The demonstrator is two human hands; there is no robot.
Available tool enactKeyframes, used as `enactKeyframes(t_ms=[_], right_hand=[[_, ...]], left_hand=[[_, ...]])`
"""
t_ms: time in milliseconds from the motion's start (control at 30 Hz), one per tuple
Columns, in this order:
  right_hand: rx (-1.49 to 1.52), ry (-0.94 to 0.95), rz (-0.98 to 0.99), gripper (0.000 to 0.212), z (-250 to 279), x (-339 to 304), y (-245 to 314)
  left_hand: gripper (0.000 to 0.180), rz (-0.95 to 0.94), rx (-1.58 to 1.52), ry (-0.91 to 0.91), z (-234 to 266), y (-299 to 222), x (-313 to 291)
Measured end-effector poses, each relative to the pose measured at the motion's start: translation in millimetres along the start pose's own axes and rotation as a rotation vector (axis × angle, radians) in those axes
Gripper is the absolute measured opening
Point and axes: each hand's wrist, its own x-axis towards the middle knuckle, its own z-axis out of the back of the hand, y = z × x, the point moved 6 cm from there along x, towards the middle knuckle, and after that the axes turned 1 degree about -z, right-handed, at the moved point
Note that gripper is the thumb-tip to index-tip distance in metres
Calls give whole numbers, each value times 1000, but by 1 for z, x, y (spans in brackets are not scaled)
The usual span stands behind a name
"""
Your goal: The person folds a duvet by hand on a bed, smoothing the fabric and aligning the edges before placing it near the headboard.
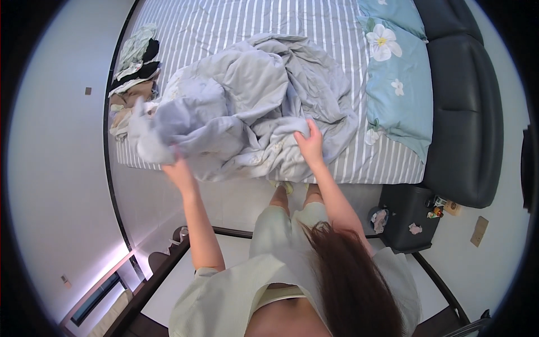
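A rumpled grey quilt (247,84) lies heaped over the near middle of the bed. My left hand (178,169) grips its near left edge, where the fabric is blurred by motion and partly lifted. At the quilt's near right side, my right hand (310,143) is closed on a fold, thumb on top. Both arms reach forward and apart. Beneath the quilt is a grey and white striped sheet (224,22), partly covered. Some of my left fingers are smeared or hidden by cloth.
Folded clothes (135,84) are piled along the bed's left edge. Blue floral pillows (398,106) lean toward the black headboard (466,112) on the right. A dark nightstand (410,216) with small items stands at the near right, beside a small bin (379,220).
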Motion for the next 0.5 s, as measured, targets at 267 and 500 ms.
enactKeyframes(t_ms=[267, 500], right_hand=[[-70, 679, 301, 39, -52, -4, 117], [114, 530, 122, 61, -51, -45, 63]], left_hand=[[44, -79, 98, 892, -115, -8, -91], [55, 396, -76, 320, -60, 91, -48]])
